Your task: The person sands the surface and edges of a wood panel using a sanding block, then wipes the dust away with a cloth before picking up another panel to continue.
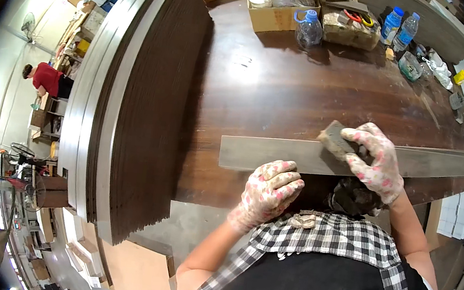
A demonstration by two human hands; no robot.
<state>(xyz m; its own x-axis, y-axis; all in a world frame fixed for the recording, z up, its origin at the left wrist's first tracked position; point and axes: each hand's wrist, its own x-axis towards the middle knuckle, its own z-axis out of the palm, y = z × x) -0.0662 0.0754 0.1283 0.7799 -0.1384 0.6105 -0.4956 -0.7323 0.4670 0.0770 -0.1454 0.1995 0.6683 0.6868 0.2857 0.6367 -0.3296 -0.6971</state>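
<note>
Gray plank (pixel 276 154): lies across the glossy brown tabletop (pixel 283 93), right of stacked boards (pixel 155 90)
Right hand (pixel 376 162): floral-gloved, grasps a worn gray block (pixel 335 141) on the plank
Left hand (pixel 272 192): floral-gloved, fingers curled at the near edge; cannot tell whether it grips

Worker (pixel 308 277) in a checked apron (pixel 339 237) at a dark brown tbl (pixel 260 99). Clock's from the worker's chest. Floral-gloved R hand (pixel 374 162) grips a grey block (pixel 336 141) on a long grey strip (pixel 276 154), approx. 12 o'clock. L hand (pixel 272 191), same glove type, curled by the strip's near edge at 10; can't tell if touching. Big panel stack (pixel 154 102) at 10, co-worker in red (pixel 48 78) well beyond. Cardboard box (pixel 275 19) w/ odds & ends, approx. 11; two blue-capped bottles (pixel 391 27), 12.
</note>
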